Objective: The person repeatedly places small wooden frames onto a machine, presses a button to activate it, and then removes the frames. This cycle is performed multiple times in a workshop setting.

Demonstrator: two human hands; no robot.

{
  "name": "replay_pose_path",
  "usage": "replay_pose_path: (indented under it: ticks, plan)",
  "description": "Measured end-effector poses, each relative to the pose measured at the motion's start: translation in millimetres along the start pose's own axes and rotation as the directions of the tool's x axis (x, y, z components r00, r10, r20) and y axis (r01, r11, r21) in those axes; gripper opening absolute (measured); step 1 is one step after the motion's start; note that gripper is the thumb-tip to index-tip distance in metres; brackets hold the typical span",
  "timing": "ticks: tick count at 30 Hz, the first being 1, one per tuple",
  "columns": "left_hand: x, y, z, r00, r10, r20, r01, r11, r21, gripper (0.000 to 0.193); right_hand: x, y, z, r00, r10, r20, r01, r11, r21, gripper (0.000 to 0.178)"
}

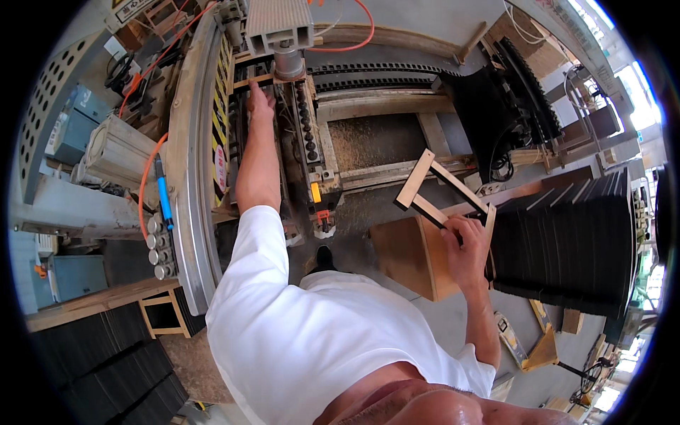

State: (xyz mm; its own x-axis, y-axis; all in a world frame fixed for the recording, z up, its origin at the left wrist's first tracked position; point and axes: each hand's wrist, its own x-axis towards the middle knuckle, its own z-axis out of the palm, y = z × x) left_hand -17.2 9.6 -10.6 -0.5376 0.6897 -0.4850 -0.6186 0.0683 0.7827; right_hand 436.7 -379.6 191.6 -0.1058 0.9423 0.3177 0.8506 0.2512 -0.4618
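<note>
In my right hand (467, 248) is a small rectangular wooden frame (416, 178) with pale wood faces and black sides. My fingers close around its near end, and it tilts in the air to the right of the machine. My left arm reaches forward into the machine, beside a metal cylinder (288, 64). There my left hand (261, 105) has a finger stretched out against a pale wooden strip (253, 81) under the machine head. Its other fingers are partly hidden.
A tall stack of black-sided frames (567, 241) stands at my right, beside a brown wooden box (407, 258). At left runs a metal rail (185, 156) with a blue pen (163, 193). More black stacked pieces (106, 354) fill the lower left. A yellow pallet jack (535, 347) sits behind right.
</note>
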Motion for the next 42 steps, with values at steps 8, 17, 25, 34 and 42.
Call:
replay_pose_path:
  ticks: [8,17,25,34,42]
  plan:
    - [14,7,15,0.996,0.047,-0.069,-0.060,0.980,-0.190,0.050,44,-9,33,0.997,-0.079,-0.007,0.079,0.994,0.081,0.016]
    - [-122,-46,-69,0.999,0.006,-0.039,-0.011,0.992,-0.127,0.037,137,-26,124,0.859,-0.507,-0.075,0.511,0.837,0.195,0.013]
    - [-239,-74,-147,0.930,0.079,0.360,-0.012,0.983,-0.184,0.027,184,-77,249,0.663,-0.747,-0.052,0.725,0.623,0.293,0.015]
    - [-228,-81,-158,0.922,0.151,0.356,0.012,0.909,-0.417,0.024,184,-99,272,0.643,-0.720,0.262,0.653,0.693,0.305,0.028]
    - [-298,-81,-200,0.954,0.070,0.291,0.035,0.940,-0.340,0.034,203,-114,307,0.734,-0.651,0.192,0.578,0.748,0.326,0.023]
